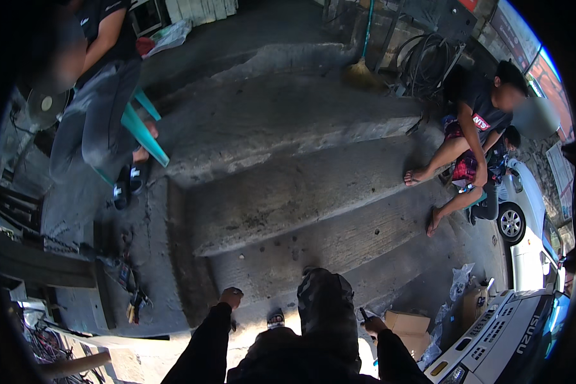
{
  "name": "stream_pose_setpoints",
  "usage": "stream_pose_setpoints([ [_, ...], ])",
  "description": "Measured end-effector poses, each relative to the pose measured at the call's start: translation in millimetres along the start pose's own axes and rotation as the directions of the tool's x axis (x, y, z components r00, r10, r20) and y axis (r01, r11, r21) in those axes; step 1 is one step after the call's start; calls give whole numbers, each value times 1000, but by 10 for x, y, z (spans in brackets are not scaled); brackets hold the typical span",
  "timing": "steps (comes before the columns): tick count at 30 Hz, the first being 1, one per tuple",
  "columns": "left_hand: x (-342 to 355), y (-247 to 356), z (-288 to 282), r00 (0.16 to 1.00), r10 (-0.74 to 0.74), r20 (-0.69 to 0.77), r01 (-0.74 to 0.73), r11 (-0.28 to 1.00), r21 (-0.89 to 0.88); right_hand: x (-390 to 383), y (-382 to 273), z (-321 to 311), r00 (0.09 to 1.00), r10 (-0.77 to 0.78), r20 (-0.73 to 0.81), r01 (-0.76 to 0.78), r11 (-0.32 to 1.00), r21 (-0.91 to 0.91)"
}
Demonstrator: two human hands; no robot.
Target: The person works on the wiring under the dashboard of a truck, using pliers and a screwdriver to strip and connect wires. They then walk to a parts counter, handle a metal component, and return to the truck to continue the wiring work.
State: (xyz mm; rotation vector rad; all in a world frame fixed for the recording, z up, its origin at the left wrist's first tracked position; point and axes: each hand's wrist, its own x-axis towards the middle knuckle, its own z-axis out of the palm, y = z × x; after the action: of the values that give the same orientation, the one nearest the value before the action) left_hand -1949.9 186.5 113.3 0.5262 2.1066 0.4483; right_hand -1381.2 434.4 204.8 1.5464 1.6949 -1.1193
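Note:
My left hand (231,297) hangs over the concrete steps (281,230), its fingers curled closed. Whether anything is inside them is too small to tell. On the other side, my right hand (374,324) is closed around a thin dark stick-like object (363,313) that points up and away; its kind is not clear. An open cardboard box (408,323) lies just right of that hand. Between my arms, one knee in patterned trousers (326,294) is raised, and a sandalled foot (276,319) shows beside it.
A person (102,96) sits at left near a green plastic stool (144,131). Others sit at right, one person (473,128) with feet on a step. A broom (361,70) and coiled cable (425,67) stand at the back. Vehicles, including a white car (525,217), line the right.

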Motion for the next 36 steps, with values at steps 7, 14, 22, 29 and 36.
stream_pose_setpoints([
  [7,226,2347,-1249,985,167,35,-169,942,290,-44,-655,-1524,942,225,250,-235,972,9],
  [14,285,2742,-2232,926,325,191,-351,560,750,740,-2371,-4100,1000,-24,7,25,999,-33],
  [22,475,3767,-3179,932,-252,262,26,764,645,258,-4633,-6304,986,-163,-42,167,974,156],
  [29,468,8690,-6473,612,373,-697,-636,757,-152,675,-4875,-7127,745,-536,397,610,306,-731],
  [36,-1551,11499,-9224,-863,132,-488,-503,-333,798,959,-5141,-8018,921,-232,313,372,762,-530],
])
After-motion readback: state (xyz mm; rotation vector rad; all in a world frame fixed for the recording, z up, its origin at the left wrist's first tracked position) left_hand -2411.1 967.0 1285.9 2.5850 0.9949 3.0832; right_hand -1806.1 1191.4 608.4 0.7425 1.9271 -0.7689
